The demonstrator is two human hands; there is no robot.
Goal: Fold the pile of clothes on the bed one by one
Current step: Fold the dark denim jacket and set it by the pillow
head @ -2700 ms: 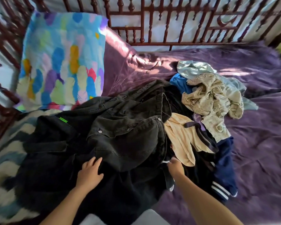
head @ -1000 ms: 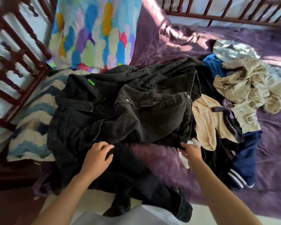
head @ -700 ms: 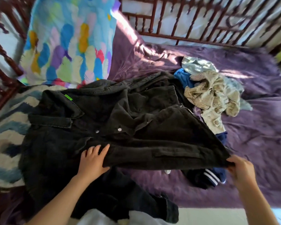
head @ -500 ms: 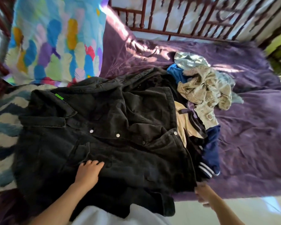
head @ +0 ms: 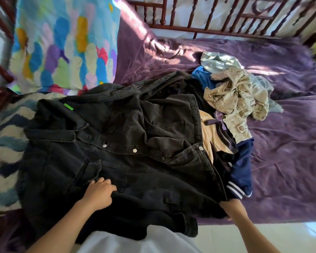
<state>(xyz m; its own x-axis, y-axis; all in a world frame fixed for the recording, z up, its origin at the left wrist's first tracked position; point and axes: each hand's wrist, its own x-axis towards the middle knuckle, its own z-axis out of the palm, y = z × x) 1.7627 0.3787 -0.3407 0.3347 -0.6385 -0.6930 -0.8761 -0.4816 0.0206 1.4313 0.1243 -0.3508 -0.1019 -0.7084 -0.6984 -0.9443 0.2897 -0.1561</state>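
Note:
A black denim jacket [head: 128, 154] with metal buttons and a small green tag lies spread over the near left part of the purple bed. My left hand [head: 99, 193] grips a fold of its front panel near the hem. My right hand [head: 233, 209] holds the jacket's lower right corner at the bed's edge, fingers partly hidden under the cloth. Behind and right of the jacket lies the pile: a beige printed garment [head: 235, 95], a cream one [head: 212, 137], a navy one with white stripes [head: 242, 172] and a pale shiny one [head: 217, 63].
A colourful pillow [head: 62, 44] leans at the back left, above a blue and white zigzag blanket [head: 5, 143]. Dark red wooden rails [head: 199, 19] run along the back and left. The purple cover [head: 285, 147] stretches right. Pale floor [head: 299, 236] shows at the near right.
The jacket's front panel was swung out to the right and laid down flat. My right hand then dropped to the lower right corner; my left hand now bunches cloth.

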